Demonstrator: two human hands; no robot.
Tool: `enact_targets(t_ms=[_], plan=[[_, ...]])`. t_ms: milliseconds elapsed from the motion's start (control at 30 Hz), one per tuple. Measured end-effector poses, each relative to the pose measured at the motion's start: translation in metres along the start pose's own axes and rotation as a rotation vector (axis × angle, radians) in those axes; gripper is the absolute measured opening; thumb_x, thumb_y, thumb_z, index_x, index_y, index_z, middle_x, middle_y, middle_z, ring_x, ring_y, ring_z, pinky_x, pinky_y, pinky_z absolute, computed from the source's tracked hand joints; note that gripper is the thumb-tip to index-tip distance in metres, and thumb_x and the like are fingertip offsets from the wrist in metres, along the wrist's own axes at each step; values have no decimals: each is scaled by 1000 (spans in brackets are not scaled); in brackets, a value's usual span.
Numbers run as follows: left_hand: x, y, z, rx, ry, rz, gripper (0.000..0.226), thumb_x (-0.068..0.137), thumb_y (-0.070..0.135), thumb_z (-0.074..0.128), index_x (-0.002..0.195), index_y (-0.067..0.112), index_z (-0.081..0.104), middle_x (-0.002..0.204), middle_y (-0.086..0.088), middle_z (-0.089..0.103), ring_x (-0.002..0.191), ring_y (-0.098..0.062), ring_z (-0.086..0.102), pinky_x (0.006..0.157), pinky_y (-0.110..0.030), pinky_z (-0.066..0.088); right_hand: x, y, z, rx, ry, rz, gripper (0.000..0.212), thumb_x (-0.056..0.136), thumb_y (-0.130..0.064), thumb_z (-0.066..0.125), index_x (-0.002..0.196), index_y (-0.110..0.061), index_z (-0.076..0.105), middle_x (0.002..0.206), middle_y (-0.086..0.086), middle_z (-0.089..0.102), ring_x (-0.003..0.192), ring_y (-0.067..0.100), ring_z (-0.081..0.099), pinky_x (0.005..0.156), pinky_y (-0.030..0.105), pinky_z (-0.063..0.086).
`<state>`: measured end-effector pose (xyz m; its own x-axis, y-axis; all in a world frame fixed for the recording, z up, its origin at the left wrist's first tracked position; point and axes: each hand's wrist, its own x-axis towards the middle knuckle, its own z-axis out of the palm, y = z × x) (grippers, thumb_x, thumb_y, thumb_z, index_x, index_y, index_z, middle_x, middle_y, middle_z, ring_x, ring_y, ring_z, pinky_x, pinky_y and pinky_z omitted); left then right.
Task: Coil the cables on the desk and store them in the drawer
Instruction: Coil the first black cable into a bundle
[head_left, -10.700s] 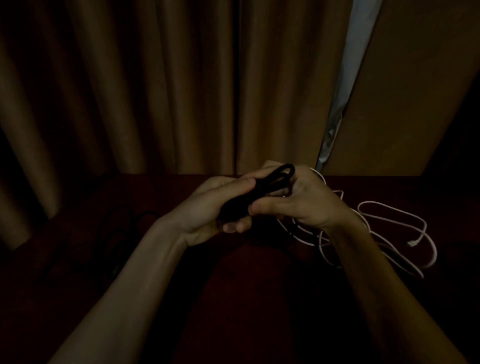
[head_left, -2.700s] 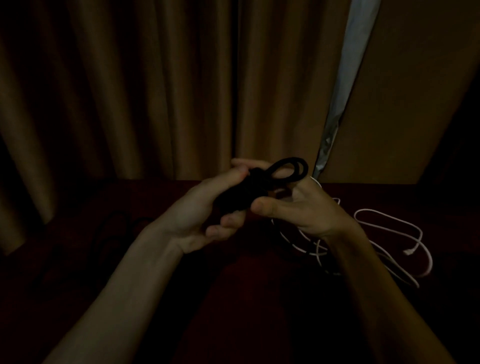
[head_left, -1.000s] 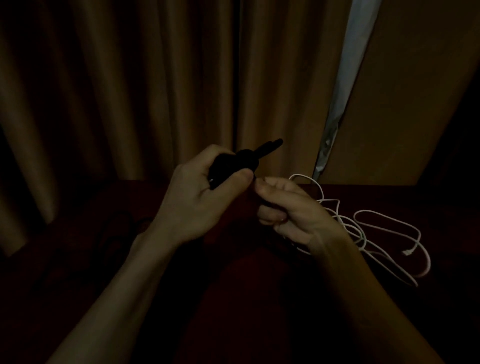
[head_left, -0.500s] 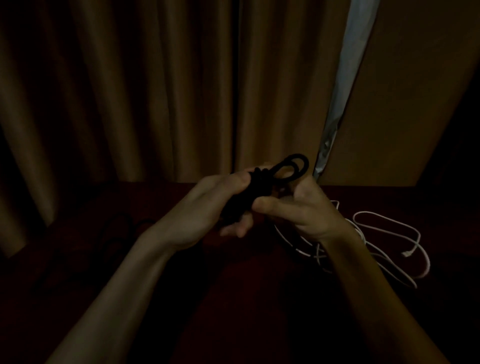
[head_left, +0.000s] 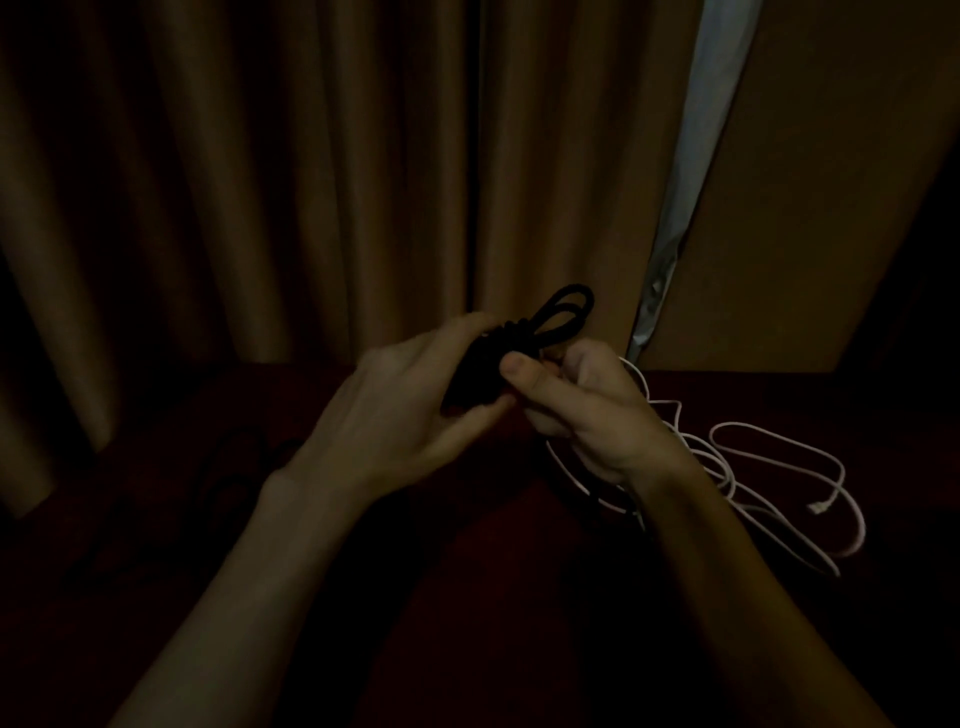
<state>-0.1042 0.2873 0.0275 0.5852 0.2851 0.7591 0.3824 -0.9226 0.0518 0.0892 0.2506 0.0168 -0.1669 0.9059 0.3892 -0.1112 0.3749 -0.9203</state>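
The dark red desk (head_left: 467, 613) runs under my forearms. Above it, my left grip (head_left: 384, 421) is wrapped round the body of the black cable (head_left: 480, 374), a tight little bundle held clear of the desk. My right grip (head_left: 597, 415) is closed against the bundle's near side, thumb pressing on it. A short loop pokes out above both grips.

I reckon the cable is light, soft and springy, so the turns will want to unwind. The waist, where the wraps cross, looks like the place to keep hold of, not the free loop.

Just right of my right grip, the white cable (head_left: 719, 470) sprawls loose on the desk. Left of my left grip lies what looks like another dark cable (head_left: 228, 467), too dim to be sure. Beyond both grips hangs a curtain (head_left: 311, 182). No drawer is in view.
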Motion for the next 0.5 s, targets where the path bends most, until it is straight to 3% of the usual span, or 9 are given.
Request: enact_targets(t_ms=[133,233,400,500], plan=[[0,3,9,-65,87,-64,43,96,37,65,122,4,57,82,15,58,60,7,52,53,-7,39,2,1,9,-51,85,19,37,89,-38,69,93,-3,57,62,4,31,42,7,24,40,23,14],[-1,4,14,-190,176,-184,36,91,34,69,110,5,63,68,21,53,56,7,56,50,-5,36,1,3,12,-83,132,-2,46,83,-52,68,89,-8,53,58,0,35,44,6,27,43,26,15],[2,9,8,-534,240,-453,23,86,42,64,94,21,66,64,7,62,50,-7,54,45,-20,39,-4,-1,2,32,-85,-22,17,100,-24,51,90,-10,53,51,-9,35,42,3,25,47,25,15],[5,12,7,-720,179,-412,17,87,34,62,91,19,67,61,9,59,51,-3,52,48,-17,39,-5,0,1,124,-114,-39,21,94,-28,70,102,-10,61,61,-9,49,44,0,31,46,19,20]])
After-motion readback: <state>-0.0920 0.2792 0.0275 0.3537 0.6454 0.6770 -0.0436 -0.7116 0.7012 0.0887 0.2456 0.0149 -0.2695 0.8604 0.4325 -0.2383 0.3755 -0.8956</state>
